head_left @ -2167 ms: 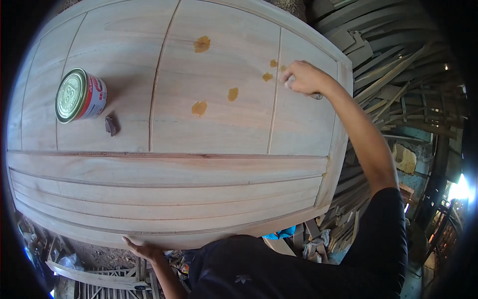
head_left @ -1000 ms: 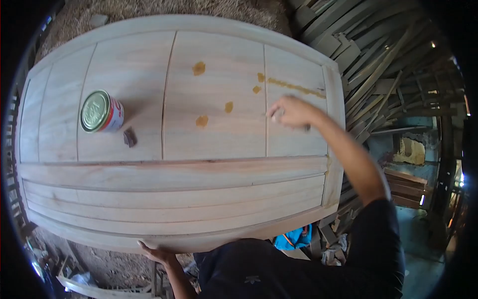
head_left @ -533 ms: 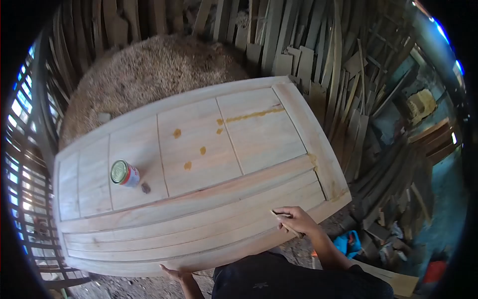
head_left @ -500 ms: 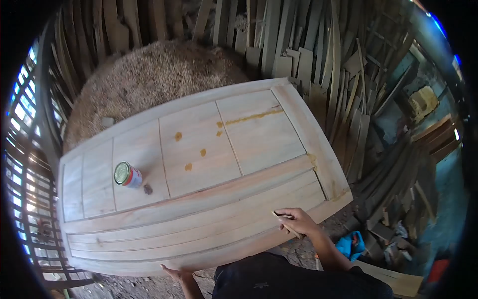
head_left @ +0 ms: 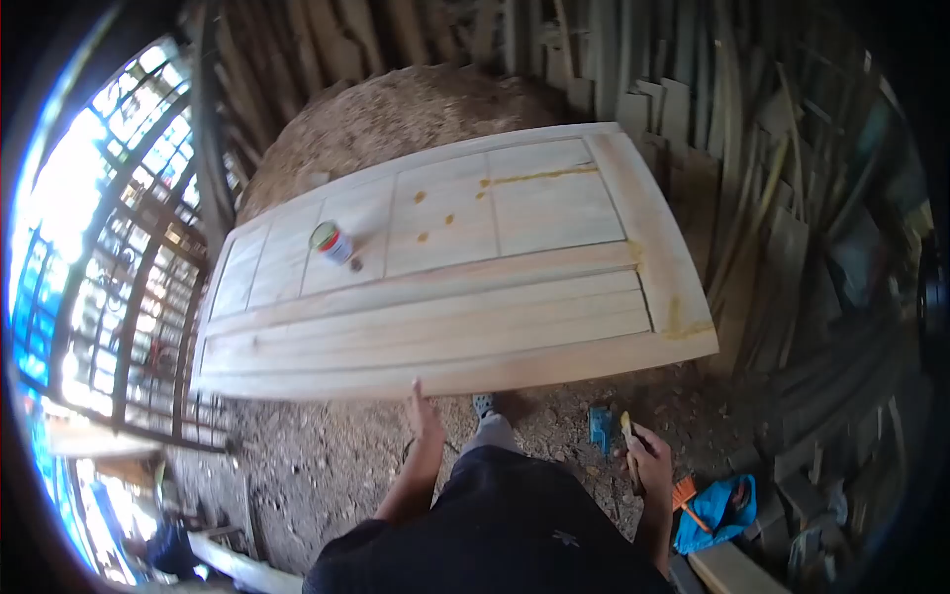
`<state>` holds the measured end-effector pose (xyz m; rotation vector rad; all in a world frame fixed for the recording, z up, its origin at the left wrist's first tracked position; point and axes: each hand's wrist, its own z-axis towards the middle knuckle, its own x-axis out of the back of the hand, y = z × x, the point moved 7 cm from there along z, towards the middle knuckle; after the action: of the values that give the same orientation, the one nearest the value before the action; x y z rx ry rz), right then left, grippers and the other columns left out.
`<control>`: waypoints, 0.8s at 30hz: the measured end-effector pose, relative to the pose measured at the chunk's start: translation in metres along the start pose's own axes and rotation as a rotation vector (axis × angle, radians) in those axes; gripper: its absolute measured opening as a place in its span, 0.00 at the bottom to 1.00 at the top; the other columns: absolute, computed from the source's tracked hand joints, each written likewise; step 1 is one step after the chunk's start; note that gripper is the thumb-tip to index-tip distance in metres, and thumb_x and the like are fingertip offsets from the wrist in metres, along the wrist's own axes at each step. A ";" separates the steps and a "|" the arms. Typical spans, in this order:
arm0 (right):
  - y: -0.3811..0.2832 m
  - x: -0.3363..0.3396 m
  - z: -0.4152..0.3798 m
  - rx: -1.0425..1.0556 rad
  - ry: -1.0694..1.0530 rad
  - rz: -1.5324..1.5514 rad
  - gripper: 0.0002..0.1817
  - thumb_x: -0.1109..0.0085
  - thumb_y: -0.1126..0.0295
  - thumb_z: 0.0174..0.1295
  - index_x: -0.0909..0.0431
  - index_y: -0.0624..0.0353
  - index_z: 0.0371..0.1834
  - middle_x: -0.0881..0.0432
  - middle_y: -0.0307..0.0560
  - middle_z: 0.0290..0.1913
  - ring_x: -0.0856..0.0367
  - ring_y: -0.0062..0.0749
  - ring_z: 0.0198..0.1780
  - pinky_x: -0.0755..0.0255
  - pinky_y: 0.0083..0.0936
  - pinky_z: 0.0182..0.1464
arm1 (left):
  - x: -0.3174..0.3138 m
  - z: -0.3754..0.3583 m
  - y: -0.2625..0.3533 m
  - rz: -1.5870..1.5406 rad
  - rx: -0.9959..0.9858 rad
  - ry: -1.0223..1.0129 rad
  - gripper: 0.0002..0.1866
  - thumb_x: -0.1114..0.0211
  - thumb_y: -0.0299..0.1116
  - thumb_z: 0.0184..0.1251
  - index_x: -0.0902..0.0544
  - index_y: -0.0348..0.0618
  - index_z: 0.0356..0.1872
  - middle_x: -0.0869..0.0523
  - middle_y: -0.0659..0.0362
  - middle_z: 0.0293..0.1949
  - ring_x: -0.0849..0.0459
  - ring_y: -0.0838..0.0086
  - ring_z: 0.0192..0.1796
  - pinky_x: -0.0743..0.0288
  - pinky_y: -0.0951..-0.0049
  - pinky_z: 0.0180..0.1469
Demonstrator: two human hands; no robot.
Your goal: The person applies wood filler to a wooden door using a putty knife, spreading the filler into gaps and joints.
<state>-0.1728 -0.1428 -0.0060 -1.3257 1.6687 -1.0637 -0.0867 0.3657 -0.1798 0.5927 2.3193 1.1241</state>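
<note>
Door panel (head_left: 445,297) lies flat before you, filler streaks wet near its far right corner. Your right hand (head_left: 648,460) has fingers closed around the scraper (head_left: 628,436); your left hand (head_left: 424,411), fingers open, nears its front edge. Bump it and the can (head_left: 332,241) could tip.

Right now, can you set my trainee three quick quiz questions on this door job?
1. True or false: the right hand holds a flat tool.
2. What stands on the door panel? A) a hammer B) a tin can C) a saw
3. Fill in: the left hand is open near the door's ____ edge.

Key: 1 true; 2 B; 3 near
</note>
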 end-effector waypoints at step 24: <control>0.006 -0.043 0.017 -0.066 -0.265 0.041 0.19 0.42 0.70 0.76 0.21 0.69 0.65 0.12 0.50 0.44 0.16 0.24 0.35 0.23 0.20 0.36 | 0.037 -0.119 -0.009 0.117 0.249 -0.437 0.33 0.46 0.59 0.80 0.32 0.52 0.77 0.24 0.56 0.74 0.29 0.61 0.74 0.35 0.57 0.73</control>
<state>-0.1509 -0.1026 -0.0159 -1.4020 1.5359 -0.7768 -0.1884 0.3113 -0.1316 0.9709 2.0696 0.6694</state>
